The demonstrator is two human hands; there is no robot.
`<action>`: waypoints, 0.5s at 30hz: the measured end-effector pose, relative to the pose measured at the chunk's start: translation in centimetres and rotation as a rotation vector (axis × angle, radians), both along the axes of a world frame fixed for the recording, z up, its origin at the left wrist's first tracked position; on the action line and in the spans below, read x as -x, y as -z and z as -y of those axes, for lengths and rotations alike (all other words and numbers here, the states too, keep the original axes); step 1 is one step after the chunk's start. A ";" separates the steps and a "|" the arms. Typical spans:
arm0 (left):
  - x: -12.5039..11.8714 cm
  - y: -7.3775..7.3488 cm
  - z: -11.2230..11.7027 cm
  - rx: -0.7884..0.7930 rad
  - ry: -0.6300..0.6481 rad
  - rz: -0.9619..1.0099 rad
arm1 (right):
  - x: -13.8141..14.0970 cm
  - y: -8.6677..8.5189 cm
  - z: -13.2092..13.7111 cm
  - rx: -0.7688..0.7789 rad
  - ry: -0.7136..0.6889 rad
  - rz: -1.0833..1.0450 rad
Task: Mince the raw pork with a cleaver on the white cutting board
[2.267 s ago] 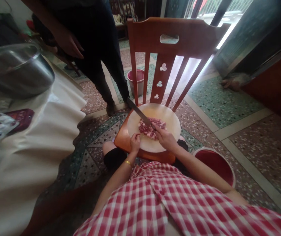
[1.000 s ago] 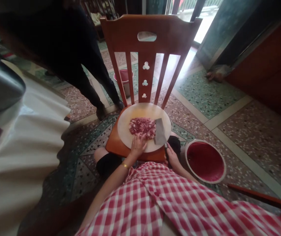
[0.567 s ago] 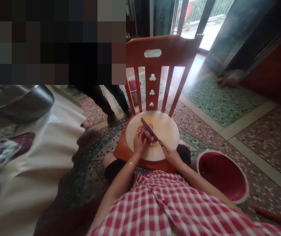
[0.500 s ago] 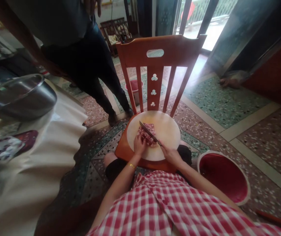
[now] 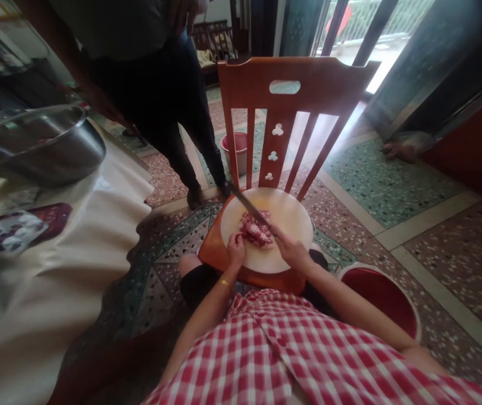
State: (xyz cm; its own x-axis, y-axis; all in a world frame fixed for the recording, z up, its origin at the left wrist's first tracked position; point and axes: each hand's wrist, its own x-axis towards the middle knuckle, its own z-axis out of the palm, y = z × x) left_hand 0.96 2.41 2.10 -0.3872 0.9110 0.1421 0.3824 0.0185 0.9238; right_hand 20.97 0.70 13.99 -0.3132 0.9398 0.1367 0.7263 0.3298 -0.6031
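Grey-bladed cleaver (image 5: 250, 207) lifted, gripped by right hand (image 5: 289, 248); curled left hand (image 5: 236, 248) drawn toward round cream board's (image 5: 294, 216) left edge, chopped red meat (image 5: 258, 234) exposed.

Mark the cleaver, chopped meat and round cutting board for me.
Cleaver (image 5: 249, 205), head view: middle of the blade.
Chopped meat (image 5: 258, 234), head view: middle of the pile.
Round cutting board (image 5: 295, 218), head view: bare right side.

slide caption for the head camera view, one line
Right hand holding a cleaver over chopped meat on a round board set on a wooden chair, left hand close by.
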 end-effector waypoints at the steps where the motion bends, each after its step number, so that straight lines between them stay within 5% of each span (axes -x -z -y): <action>1: 0.1 0.1 0.0 0.006 0.004 0.009 | 0.1 1.2 0.1 0.087 0.006 0.089; 4: 0.2 0.2 0.2 0.014 0.015 0.003 | -0.2 2.2 0.3 0.213 0.030 0.239; 10: 0.1 1.0 0.3 -0.021 0.037 0.016 | 0.3 -2.0 0.8 -0.036 -0.012 0.028; 15: 0.1 1.2 0.4 -0.029 0.024 0.037 | 0.6 1.4 1.5 0.173 0.005 0.243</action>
